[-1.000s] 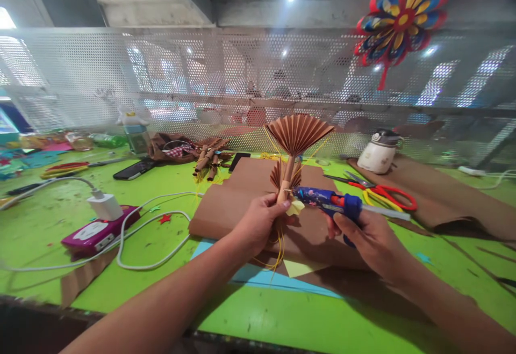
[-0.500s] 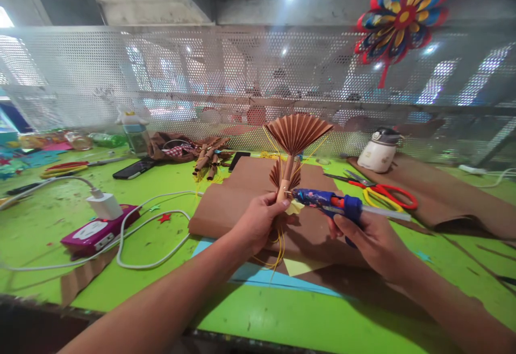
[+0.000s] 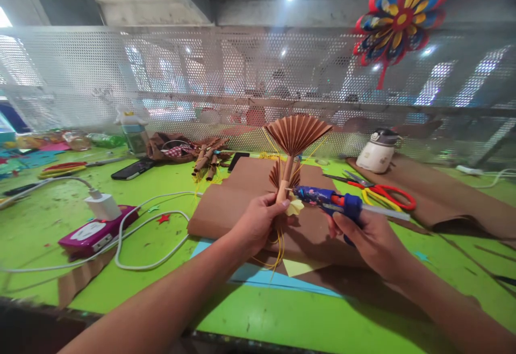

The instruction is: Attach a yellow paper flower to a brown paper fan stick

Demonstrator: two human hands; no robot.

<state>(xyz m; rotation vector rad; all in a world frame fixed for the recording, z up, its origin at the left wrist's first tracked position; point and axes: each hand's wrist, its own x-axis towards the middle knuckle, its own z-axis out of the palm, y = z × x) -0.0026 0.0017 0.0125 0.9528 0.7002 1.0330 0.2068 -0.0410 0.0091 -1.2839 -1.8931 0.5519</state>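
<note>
Head view: glue gun (image 3: pixel 328 201) nozzle unmoved against paper fan (image 3: pixel 297 132).

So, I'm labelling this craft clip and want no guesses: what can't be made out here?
Head view only:
- Glue gun nozzle tip: whether it touches the paper fan stem is too small to tell.
- Gun trigger: hidden by the right hand.
- Stem base: wrapped by the left hand.
- Behind the mesh screen: blurred.

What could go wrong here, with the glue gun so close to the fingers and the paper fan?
The glue gun nozzle sits beside the left hand that holds the paper fan, so hot glue might burn a finger. Glue could also drip onto the brown paper sheet below.
</note>
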